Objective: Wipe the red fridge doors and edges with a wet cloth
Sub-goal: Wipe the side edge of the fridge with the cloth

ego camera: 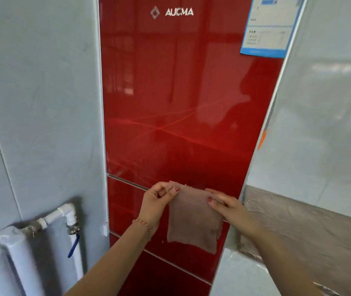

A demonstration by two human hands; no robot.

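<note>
A white radiator [1, 263] stood at the lower left against the grey tiled wall [37, 103]. Above it ran white pipes [63, 212] with 2 metal valves, 1 bearing a blue lever [73, 246]. At the lower right, a counter [319, 227] lay under crinkled clear film.

Pale grey-blue tiled walls [42, 92] fill both sides of the view, glossy enough on the right wall [330, 103] to catch soft daylight in blurred white patches. Low on the left stands a white radiator [1, 265], fed by a white pipe [67, 212] with metal fittings and a valve with a blue handle [73, 246]. On the right, a band of mottled brown-grey stone [298, 227] runs under the wall tiles, and below it lies a pale grey counter [240, 274] under a wrinkled clear film.
</note>
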